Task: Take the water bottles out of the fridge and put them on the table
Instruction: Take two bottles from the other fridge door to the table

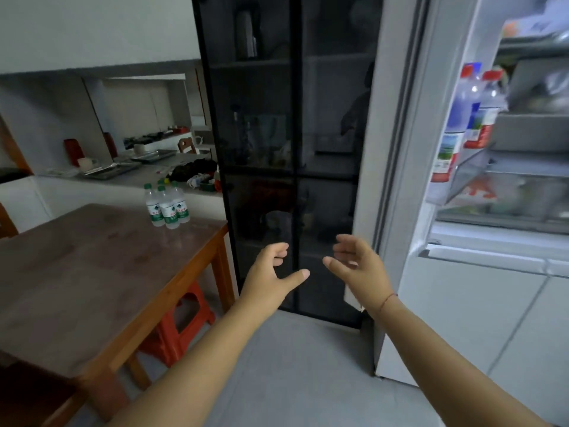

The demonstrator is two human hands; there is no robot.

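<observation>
Several small water bottles (pixel 167 206) with green caps and green labels stand together at the far right corner of the brown wooden table (pixel 92 266). The fridge (pixel 480 241) at the right has its door open; two tall clear bottles (pixel 462 124) with red caps stand in the door shelf. My left hand (pixel 272 272) and my right hand (pixel 357 266) hover side by side in front of the dark glass cabinet, between table and fridge. Both are empty with fingers spread.
A tall black glass-door cabinet (pixel 292 149) stands between table and fridge. An orange plastic stool (pixel 181 325) sits under the table's right edge. A counter (pixel 129 171) with trays and clutter runs behind the table. Grey floor lies below my arms.
</observation>
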